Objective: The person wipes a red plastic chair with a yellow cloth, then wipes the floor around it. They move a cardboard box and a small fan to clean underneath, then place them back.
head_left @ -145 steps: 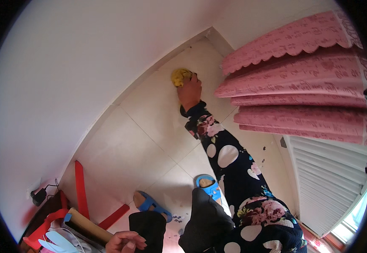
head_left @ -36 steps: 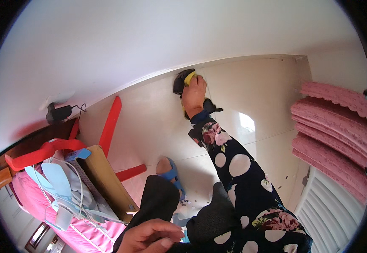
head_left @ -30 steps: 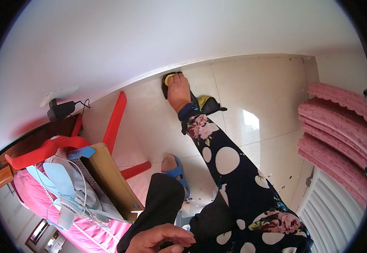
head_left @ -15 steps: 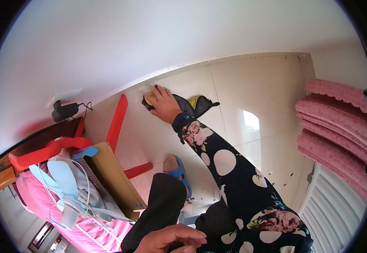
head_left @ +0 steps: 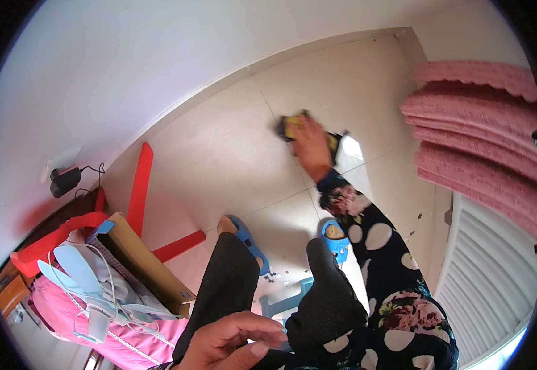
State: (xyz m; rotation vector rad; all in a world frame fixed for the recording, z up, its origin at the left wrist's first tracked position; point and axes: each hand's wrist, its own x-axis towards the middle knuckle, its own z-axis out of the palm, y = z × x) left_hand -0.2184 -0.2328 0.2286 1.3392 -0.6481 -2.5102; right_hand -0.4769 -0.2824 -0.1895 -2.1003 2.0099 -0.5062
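Note:
My right hand [head_left: 312,151], slightly blurred, presses down on a dark grey and yellow cloth [head_left: 290,127] on the tiled floor. Parts of the cloth stick out on both sides of the fingers, and the rest is hidden under the palm. Close to me, my left hand [head_left: 233,340] hangs loosely curled over my lap by the dark trouser leg. A gap shows between its thumb and fingers, and I see nothing in it.
A red-legged stand [head_left: 137,191] is at the left, beside an open cardboard box [head_left: 148,265] and a light-blue corded device [head_left: 77,265]. A black plug adapter [head_left: 65,182] sits on the wall. Pink padded covers [head_left: 472,132] are stacked right. Small scraps [head_left: 274,275] lie near my blue sandals [head_left: 250,243].
My right hand has swept rightward across the floor with the cloth under it. The view has shifted, and my second sandal now shows. My left hand stays loosely curled.

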